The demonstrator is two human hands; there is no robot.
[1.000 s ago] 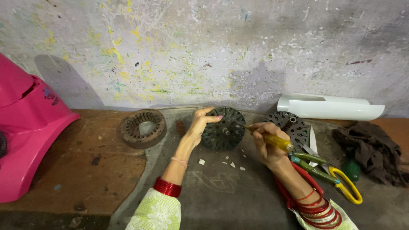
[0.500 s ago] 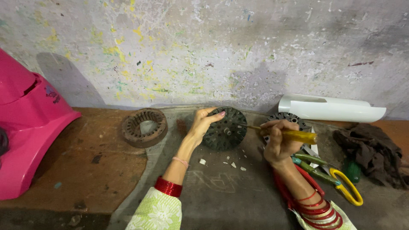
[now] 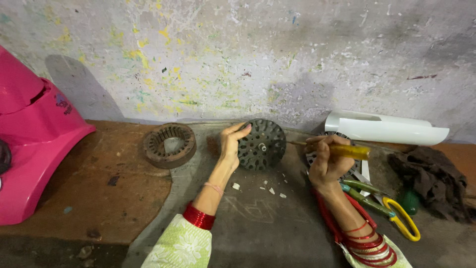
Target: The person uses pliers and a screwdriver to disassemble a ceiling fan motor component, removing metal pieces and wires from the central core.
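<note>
On gritty concrete, left hand (image 3: 230,144) steadies perforated metal disc (image 3: 261,145); right hand (image 3: 325,161) grips yellow-handled screwdriver (image 3: 342,150).

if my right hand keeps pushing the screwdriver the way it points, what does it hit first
Likely the dark round slotted disc that your left hand steadies; the tip of the screwdriver in your right hand sits near its rim.

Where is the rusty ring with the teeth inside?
The rusty toothed ring lies flat by the wall, left of the left hand and right of the pink plastic cover.
</note>
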